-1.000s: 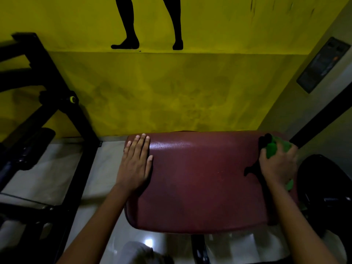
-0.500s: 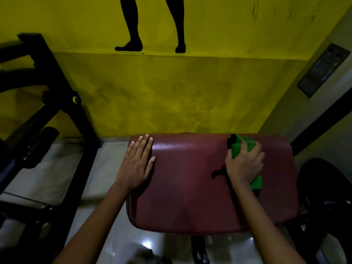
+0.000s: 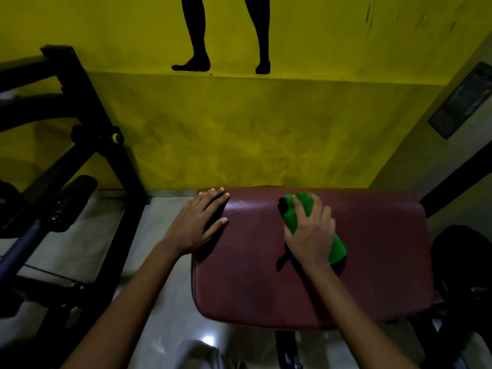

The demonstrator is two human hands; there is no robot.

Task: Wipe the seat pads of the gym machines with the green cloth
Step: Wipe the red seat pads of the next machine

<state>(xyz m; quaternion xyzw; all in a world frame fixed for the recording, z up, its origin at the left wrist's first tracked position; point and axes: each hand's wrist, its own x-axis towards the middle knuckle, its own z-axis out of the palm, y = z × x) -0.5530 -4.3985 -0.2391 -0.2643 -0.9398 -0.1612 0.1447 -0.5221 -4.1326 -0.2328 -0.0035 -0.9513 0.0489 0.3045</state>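
A dark red seat pad (image 3: 372,262) fills the lower middle of the view, its far edge close to the yellow wall. My right hand (image 3: 310,233) grips a bunched green cloth (image 3: 291,218) and presses it on the pad's far middle part; the cloth sticks out past my fingers and behind my wrist. My left hand (image 3: 198,222) lies flat with straight fingers on the pad's far left corner.
A black machine frame (image 3: 87,115) with a padded bar (image 3: 66,201) stands at the left. Another dark machine part (image 3: 463,262) sits right of the pad. The yellow wall (image 3: 253,129) is just behind it. Pale tiled floor (image 3: 159,302) lies below.
My right hand has slid the green cloth leftwards across the pad, from its far right corner to the middle. My left hand has stayed on the left corner.
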